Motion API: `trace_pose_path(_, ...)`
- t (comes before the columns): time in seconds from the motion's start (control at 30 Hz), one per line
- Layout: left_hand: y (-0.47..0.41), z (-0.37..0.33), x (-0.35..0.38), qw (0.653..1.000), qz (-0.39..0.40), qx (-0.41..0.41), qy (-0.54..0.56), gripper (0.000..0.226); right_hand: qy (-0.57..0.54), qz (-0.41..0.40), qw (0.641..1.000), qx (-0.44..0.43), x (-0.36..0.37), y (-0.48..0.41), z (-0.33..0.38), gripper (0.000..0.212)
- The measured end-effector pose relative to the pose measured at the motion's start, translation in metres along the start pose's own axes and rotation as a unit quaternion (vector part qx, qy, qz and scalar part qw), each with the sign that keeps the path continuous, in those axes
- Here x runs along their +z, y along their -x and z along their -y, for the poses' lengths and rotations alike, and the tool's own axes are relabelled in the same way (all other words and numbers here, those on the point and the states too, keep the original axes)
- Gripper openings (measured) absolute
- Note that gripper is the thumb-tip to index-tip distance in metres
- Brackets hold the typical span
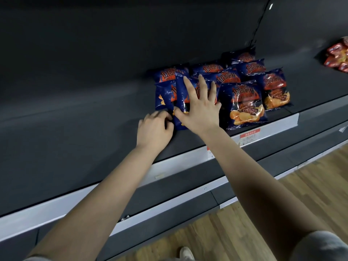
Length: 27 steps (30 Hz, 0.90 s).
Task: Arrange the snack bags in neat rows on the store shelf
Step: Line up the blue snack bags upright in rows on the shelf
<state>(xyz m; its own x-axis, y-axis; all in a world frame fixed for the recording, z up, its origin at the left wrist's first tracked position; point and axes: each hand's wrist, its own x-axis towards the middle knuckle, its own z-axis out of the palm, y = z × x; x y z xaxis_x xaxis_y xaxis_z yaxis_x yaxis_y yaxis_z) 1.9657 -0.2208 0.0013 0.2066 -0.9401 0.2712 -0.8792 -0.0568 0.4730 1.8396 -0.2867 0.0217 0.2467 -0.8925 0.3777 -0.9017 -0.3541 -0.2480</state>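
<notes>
Bags of blue-wrapped snacks lie clustered on the dark shelf (pixel 75 110), all around and beyond the right hand.

Right hand (pixel 199 108): flat, fingers straight and spread, palm pressing down on 1 blue bag (pixel 181 97). The thumb runs along that bag's lower left edge. Nothing is grasped.

Left hand (pixel 153 129): just left of the right thumb, fingers curled at the pressed bag's lower left corner. Cannot tell whether they pinch the corner or only touch it.

A 2nd blue bag (pixel 162 95) lies partly under the pressed one, beyond the left hand's fingertips. Just right of the right hand a front bag (pixel 244 104) lies flat, chips printed on its face. Another bag (pixel 275 89) lies further right, touching it. Beyond the right fingertips, back-row bags (pixel 252 67) overlap one another unevenly.

Red bags (pixel 339 55) sit well right of both hands. Price label (pixel 250 137) is on the white shelf edge, just right of the right wrist. Wood floor (pixel 282 194) lies below the forearms.
</notes>
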Motion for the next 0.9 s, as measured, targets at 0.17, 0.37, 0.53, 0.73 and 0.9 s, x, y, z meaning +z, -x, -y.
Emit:
trace_pose_path(0.17,0.0,0.001,-0.002,1.0,0.007,-0.01,-0.004,0.025,-0.031,-0.045,0.998,-0.01,-0.004,0.006,-0.004,0.079)
trace_pose_path(0.37,-0.002,0.001,-0.004,1.0,0.0,-0.021,0.005,0.026,0.007,-0.049,0.997,-0.064,-0.01,0.022,-0.008,0.073)
trace_pose_path(0.53,0.0,0.0,-0.003,1.0,-0.013,-0.017,0.01,0.029,0.018,-0.082,0.994,-0.073,-0.008,0.026,-0.014,0.054)
trace_pose_path(0.73,-0.001,0.002,-0.003,0.999,-0.008,-0.034,0.013,0.029,0.042,-0.051,0.995,-0.075,-0.005,0.016,-0.007,0.064)
trace_pose_path(0.9,0.0,0.002,-0.003,0.999,-0.012,-0.036,0.015,0.028,0.068,-0.05,0.993,-0.088,0.01,0.013,-0.008,0.063)
